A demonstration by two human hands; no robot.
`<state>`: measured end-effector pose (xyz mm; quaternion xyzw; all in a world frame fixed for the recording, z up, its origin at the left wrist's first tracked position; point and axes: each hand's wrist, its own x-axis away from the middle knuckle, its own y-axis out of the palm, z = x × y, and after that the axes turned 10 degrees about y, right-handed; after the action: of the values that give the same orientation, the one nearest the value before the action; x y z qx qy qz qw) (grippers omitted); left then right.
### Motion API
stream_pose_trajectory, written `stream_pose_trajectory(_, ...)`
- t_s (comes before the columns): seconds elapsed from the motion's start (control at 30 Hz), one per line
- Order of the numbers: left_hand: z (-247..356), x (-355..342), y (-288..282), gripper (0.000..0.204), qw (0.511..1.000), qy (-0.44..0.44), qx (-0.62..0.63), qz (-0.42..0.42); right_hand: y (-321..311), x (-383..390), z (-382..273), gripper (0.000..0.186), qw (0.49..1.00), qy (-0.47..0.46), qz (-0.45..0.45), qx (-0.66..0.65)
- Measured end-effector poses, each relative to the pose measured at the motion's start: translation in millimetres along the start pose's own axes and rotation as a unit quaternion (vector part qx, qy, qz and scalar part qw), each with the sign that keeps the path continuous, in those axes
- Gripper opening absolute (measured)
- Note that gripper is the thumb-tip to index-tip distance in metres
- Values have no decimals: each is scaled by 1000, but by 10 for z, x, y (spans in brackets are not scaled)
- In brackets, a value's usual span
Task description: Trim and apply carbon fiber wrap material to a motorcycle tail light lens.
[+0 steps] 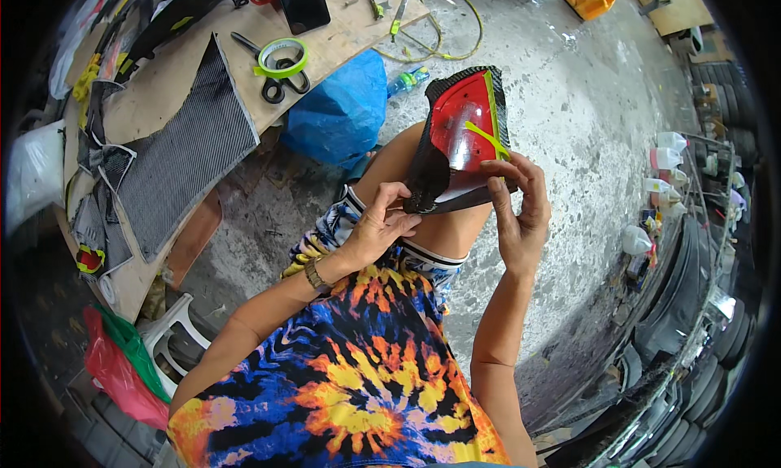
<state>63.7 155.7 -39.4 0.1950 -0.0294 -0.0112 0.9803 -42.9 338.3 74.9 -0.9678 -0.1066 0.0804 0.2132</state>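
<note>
Pinching with thumb and fingers, the left hand [381, 222] in the head view holds the lower left corner of one black woven cloth [423, 179]; the right hand [521, 212] grips its lower right edge. Against this cloth, above the thighs, sits one glossy, curved red part [457, 122] bearing yellow-green tape [486, 137]. The wooden table [175, 81] carries one tape roll [262, 58], one pair of scissors [285, 79] and one large, grey, ribbed-looking sheet [191, 146].
</note>
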Motion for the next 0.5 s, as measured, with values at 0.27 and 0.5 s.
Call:
stream_pose_trajectory(0.27, 88, -31, 101, 19, 993, -60, 86, 62, 28, 78, 33, 33, 999, 36, 7, -34)
stream_pose_trajectory(0.5, -1, -105, -8, 11, 994, -29, 80, 67, -59, 129, 5, 32, 996, 41, 1, -77)
